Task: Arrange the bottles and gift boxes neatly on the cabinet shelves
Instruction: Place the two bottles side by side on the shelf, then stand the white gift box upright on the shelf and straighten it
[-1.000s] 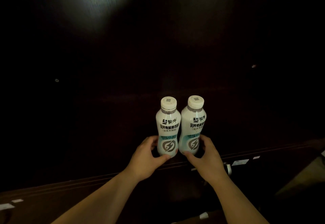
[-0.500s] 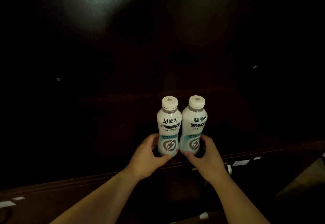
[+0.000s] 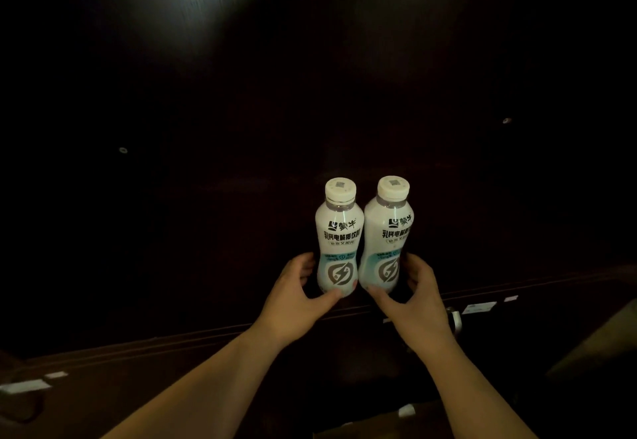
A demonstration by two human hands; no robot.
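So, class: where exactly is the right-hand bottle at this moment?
In the head view, the right bottle stands just right of centre, beside the left bottle, gripped low by the right hand.

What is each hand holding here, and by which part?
The left hand grips the left bottle around its lower body; the right hand grips the right bottle likewise. Both bottles are upright, side by side.

very dim, mostly black — a soft blurred glare patch [image 3: 182, 0] glows upper left; only the white bottles [image 3: 339, 238] and forearms catch light, edges bowed.
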